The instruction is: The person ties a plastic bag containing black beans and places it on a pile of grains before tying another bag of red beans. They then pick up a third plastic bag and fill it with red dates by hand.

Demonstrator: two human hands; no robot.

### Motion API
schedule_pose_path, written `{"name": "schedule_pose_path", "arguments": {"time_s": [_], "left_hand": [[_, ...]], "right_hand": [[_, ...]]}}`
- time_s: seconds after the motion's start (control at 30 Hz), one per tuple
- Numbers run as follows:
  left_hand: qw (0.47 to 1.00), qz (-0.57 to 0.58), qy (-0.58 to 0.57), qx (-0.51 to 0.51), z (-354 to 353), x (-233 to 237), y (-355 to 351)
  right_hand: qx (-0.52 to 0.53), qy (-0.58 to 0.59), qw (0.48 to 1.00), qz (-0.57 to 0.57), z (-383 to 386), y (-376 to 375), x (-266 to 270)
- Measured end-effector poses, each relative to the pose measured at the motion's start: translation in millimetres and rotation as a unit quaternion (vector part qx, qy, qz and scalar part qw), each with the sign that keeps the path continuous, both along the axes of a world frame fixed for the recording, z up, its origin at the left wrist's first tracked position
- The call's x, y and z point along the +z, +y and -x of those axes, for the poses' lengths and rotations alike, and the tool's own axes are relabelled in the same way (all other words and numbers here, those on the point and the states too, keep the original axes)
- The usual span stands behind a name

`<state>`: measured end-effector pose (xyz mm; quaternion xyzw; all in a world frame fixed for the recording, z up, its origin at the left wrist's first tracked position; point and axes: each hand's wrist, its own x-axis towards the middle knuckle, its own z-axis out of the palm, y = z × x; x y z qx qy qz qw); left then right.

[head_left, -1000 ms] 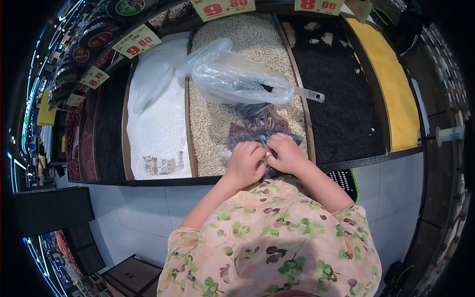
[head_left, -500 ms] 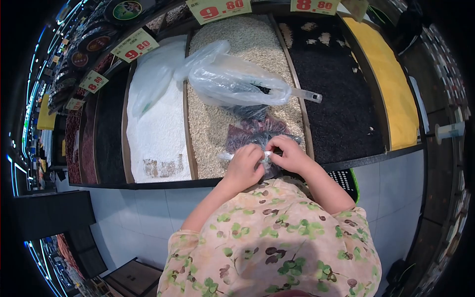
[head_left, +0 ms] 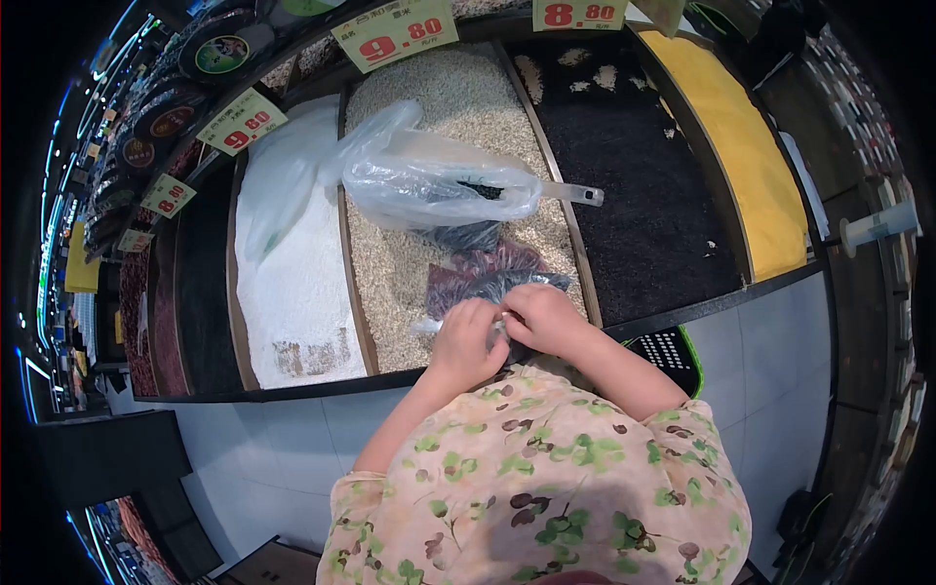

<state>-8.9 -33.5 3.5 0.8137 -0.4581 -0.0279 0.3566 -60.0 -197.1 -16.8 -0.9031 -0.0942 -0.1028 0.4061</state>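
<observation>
My left hand [head_left: 465, 341] and my right hand [head_left: 542, 319] meet over the top of a clear plastic bag of dark reddish grain [head_left: 483, 275], and both pinch its bunched neck. This bag rests on the pale grain in the middle bin [head_left: 390, 263], close to the front edge. Just behind it lies a larger clear plastic bag [head_left: 429, 180] with dark grain at its bottom. A clear scoop handle [head_left: 575, 193] sticks out of it to the right.
A white rice bin [head_left: 292, 273] with an empty bag on it lies to the left. Right of the middle bin are a black grain bin [head_left: 634, 175] and a yellow grain bin [head_left: 746, 146]. Price tags [head_left: 395, 34] stand along the back. A green basket [head_left: 673, 351] sits below the counter.
Both hands stay on the bag neck, fingers shifting slightly. The view has shifted, so the bins sit further left in the frame.
</observation>
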Motion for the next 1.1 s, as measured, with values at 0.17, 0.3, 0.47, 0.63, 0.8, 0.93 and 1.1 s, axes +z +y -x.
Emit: {"name": "schedule_pose_path", "arguments": {"time_s": [0.17,0.3,0.47,0.63,0.8,0.93,1.1], "left_hand": [[1.000,-0.015,-0.007,-0.005,-4.6,-1.3,-3.9],[1.000,-0.012,-0.010,-0.020,1.1,-0.6,-4.6],[1.000,0.011,-0.001,-0.010,1.6,-3.8,-1.9],[0.998,0.015,-0.064,-0.020,0.7,4.4,2.2],[0.999,0.006,-0.047,0.000,1.6,6.1,3.0],[0.999,-0.033,-0.022,0.011,9.1,-2.0,5.9],[0.963,0.002,0.249,0.098,7.0,-3.6,7.8]], "right_hand": [[-0.041,0.062,0.995,-0.070,-0.9,-2.8,-7.3],[-0.094,0.134,0.963,-0.212,-3.9,-8.1,-16.2],[-0.124,0.143,0.948,-0.255,-1.6,-6.3,-9.0],[0.009,-0.052,0.998,0.035,-1.8,-12.2,23.0],[-0.006,0.010,0.996,0.093,1.8,-6.2,23.1],[-0.172,0.034,0.979,-0.106,0.2,-17.3,2.0],[0.058,0.144,0.888,-0.433,19.8,-54.0,19.5]]}}
